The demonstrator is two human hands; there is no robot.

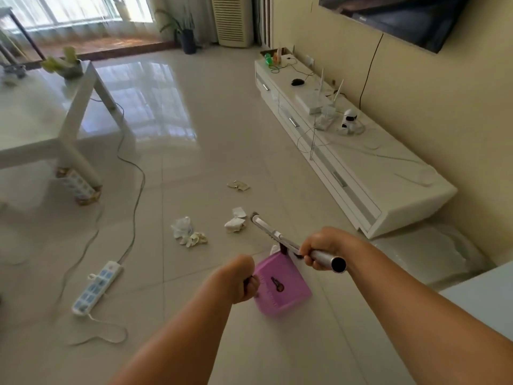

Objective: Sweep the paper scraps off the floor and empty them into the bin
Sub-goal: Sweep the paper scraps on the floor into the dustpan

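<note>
Crumpled paper scraps lie on the tiled floor: one clump [188, 232] at the left, one [236, 220] near the middle, and a smaller one [238, 185] farther away. My right hand [322, 250] grips a silver broom handle [277, 236] that slants down toward the scraps. A pink dustpan [280, 287] hangs just above the floor below both hands, and my left hand [241, 279] is closed on its dark handle. The broom's head is hidden behind the dustpan. No bin is in view.
A white power strip [95, 287] with trailing cables lies on the floor at the left. A white table [41, 112] stands at the left, a second power strip [79, 184] by its leg. A low white TV cabinet [347, 151] runs along the right wall.
</note>
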